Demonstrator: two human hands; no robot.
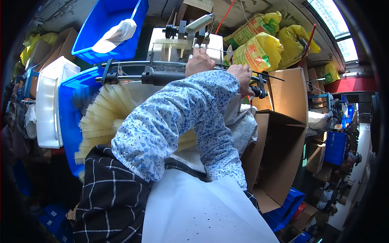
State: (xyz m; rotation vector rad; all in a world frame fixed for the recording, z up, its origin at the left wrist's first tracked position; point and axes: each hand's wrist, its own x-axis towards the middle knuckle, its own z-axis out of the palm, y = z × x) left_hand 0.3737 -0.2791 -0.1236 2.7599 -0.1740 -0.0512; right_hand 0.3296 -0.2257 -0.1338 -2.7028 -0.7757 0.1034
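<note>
The left hand (198,60) is raised to the machine (178,52) at the top centre of the view, its fingers curled and closed around a thin metal rod (212,49) that projects from the machine's right side. The right hand (243,77) is closed in a fist on the right end of the dark horizontal bar (162,77) that spans the machine front. A flat comb of pale bristles (172,42) sits on the machine just above and left of the left hand, with a grey cylinder mounted over it. Both forearms wear blue floral sleeve covers (174,117). Below the bar, a blue plastic crate (71,109) holds a fanned stack of cream bristle brushes (103,117), stiff filaments pointing outward. A white tray (48,101) stands against its left side. A second blue crate (109,28), tilted at the upper left, holds a white cap (117,34). An open cardboard box (279,154) stands at the right; its contents cannot be seen. Yellow sacks (259,48) are piled behind the machine.
</note>
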